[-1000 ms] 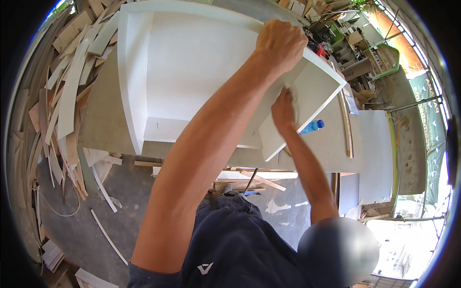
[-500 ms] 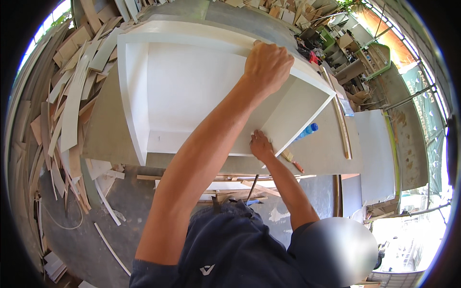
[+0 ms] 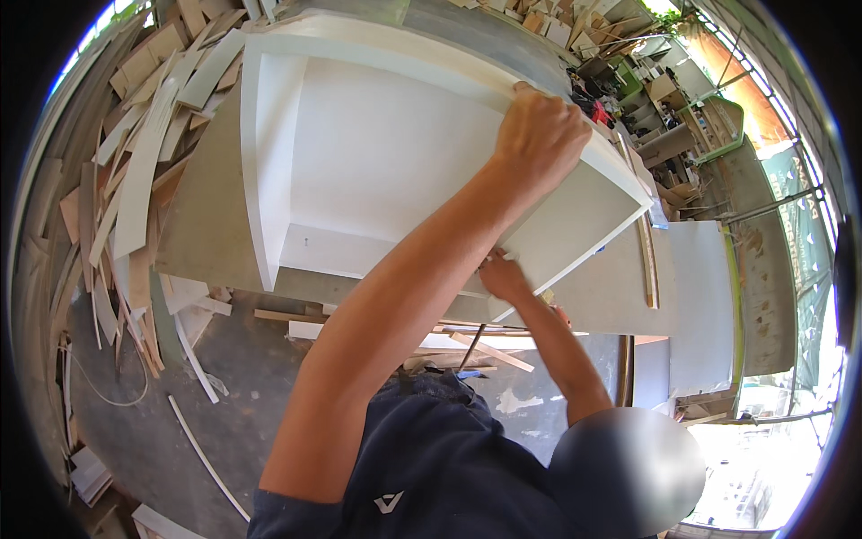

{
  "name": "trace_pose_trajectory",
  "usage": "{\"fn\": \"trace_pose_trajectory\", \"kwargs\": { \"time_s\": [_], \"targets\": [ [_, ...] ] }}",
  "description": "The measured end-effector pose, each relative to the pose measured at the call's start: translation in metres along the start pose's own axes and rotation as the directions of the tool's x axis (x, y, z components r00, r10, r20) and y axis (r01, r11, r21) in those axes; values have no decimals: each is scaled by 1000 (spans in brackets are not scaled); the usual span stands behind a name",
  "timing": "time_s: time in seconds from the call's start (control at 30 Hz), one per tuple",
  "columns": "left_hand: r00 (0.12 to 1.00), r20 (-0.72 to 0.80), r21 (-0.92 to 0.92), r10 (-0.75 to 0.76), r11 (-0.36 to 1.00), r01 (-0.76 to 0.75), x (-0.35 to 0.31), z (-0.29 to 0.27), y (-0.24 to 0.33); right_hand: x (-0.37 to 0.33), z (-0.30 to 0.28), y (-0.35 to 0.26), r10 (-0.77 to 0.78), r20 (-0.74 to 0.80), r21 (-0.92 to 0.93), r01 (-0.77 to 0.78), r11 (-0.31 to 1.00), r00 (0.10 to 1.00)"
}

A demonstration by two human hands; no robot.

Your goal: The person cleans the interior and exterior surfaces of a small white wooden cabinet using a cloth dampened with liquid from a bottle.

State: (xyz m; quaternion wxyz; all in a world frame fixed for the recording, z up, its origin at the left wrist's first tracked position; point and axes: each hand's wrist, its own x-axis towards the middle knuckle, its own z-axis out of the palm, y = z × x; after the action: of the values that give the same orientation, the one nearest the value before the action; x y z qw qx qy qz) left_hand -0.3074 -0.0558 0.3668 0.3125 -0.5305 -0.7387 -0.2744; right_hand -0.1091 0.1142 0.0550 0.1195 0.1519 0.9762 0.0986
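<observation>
A white open-fronted cabinet (image 3: 386, 126), a box with an inner divider, lies on its back on a grey-brown worktable (image 3: 615, 296). My left hand (image 3: 543, 139) reaches across it, closed over its far rim toward the right. Lower down, my right hand (image 3: 505, 275) has its fingers curled at the near side panel, close to the divider. Motion slightly smears the right hand, and its fingertips are partly hidden. A tool's red-orange handle (image 3: 560, 314) peeks out just right of my right forearm.
Scrap boards and strips (image 3: 144, 171) are heaped along the left. A long wooden strip (image 3: 648, 260) lies on the table at the right, beside a pale sheet (image 3: 714, 305). Offcuts (image 3: 485, 346) lie below the table's near edge, and cluttered goods stand far right.
The cabinet has shifted to the right and turned slightly, with both my hands moving along with it. Its right end now covers most of the blue-capped bottle and the red-handled tool.
</observation>
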Motion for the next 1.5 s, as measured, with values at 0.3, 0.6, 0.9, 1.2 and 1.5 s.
{"fn": "trace_pose_trajectory", "kwargs": {
  "time_s": [0.3, 0.6, 0.9, 1.2, 1.5],
  "targets": [
    [999, -44, 31, 1, 1000, 1, -6, 2, -3, -38, -112, -27, -342, 647, 126, 347, 929, 681],
    [1000, 5, -25, -17, 1000, 17, 13, 16, -15, -53, -75, -9, -174, 11, -347, 167, 923, 985],
    [1000, -3, -61, -6, 998, 6, 18, 27, -23, -97, -93, 15, -252, -131, -198, 223, 954, 959],
    [1000, 13, -67, -14, 998, 14, 24, 39, -25, -115, -93, 15, -348, -128, -137, 331, 934, 929],
    [1000, 19, -93, -9, 996, 10, 23, 35, -31, -76, -219, 80, -349, -329, -364, 223, 904, 877]
  ]
}}
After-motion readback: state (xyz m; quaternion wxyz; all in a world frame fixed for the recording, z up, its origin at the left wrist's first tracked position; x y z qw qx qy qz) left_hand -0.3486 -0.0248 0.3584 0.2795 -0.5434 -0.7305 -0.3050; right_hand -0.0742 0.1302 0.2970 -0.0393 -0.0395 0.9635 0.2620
